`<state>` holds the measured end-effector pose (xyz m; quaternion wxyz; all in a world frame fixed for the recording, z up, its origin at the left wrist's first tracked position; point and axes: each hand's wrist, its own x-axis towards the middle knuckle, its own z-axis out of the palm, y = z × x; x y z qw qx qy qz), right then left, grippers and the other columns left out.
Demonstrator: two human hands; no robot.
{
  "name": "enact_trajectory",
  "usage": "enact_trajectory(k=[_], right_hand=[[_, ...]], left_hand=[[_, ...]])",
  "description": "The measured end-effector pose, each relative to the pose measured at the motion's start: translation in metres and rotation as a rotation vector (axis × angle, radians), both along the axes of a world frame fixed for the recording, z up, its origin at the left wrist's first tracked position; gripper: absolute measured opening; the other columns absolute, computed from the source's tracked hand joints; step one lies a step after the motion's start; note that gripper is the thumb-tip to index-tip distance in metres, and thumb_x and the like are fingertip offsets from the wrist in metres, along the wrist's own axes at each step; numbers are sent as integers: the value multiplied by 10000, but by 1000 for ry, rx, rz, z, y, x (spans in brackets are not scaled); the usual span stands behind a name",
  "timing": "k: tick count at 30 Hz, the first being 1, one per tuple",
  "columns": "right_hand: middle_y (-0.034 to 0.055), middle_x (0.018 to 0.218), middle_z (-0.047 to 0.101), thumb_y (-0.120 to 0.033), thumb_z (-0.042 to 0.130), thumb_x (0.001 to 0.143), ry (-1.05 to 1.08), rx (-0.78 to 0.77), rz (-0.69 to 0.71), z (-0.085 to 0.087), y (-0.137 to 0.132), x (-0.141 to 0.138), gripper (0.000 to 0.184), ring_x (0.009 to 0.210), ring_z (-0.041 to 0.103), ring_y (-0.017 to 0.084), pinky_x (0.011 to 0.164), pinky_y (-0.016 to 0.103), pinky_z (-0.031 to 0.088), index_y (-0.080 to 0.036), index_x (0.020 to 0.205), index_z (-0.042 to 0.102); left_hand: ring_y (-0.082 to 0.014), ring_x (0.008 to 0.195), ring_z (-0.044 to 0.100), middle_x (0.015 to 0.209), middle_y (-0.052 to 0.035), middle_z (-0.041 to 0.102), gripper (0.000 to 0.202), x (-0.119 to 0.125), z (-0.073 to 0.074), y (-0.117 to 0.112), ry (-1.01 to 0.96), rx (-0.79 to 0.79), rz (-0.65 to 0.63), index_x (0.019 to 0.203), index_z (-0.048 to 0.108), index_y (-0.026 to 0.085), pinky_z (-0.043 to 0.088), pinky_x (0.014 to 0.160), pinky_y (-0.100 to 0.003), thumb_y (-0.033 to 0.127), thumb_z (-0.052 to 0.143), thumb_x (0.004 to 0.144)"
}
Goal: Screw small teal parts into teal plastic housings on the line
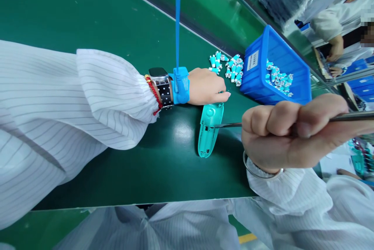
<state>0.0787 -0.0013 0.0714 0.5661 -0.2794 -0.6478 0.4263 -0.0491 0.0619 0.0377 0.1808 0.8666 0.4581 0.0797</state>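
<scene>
A long teal plastic shell (209, 133) lies on the green tabletop with its hollow inside facing up. My left hand (206, 86) is closed over its far end, the fingertips mostly hidden behind the hand. In my right hand (288, 133), fingers curled into a fist, is a slim metal tool (229, 125), whose thin tip reaches the middle of the shell, at a small dark part. The tool's other end sticks out past my thumb to the right edge. Whether it has one prong or two, I cannot tell.
Small white-and-teal parts (233, 70) lie in a pile beyond my left hand. A blue bin (254, 66) beside them holds several more. A blue cord (178, 20) runs up from my left wristband (181, 86). Another person's hand (336, 49) shows at upper right.
</scene>
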Motion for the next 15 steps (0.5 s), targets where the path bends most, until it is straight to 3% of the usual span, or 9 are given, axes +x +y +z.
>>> enact_trajectory(k=[9, 15], right_hand=[[-59, 433, 70, -592, 121, 889, -116, 42, -92, 2, -1, -3, 488, 334, 54, 103, 332, 227, 134, -201, 599, 146], [-47, 442, 44, -527, 20, 910, -20, 79, 40, -4, -5, -4, 474, 340, 30, 102, 316, 229, 164, -188, 593, 119]], left_hand=[[-168, 619, 495, 609, -57, 554, 484, -1, -4, 3, -20, 20, -1, 734, 650, 169, 256, 554, -289, 425, 277, 907], [-232, 723, 558, 716, -93, 624, 463, 2, -5, 3, 32, 32, 17, 799, 683, 169, 324, 588, -315, 410, 300, 899]])
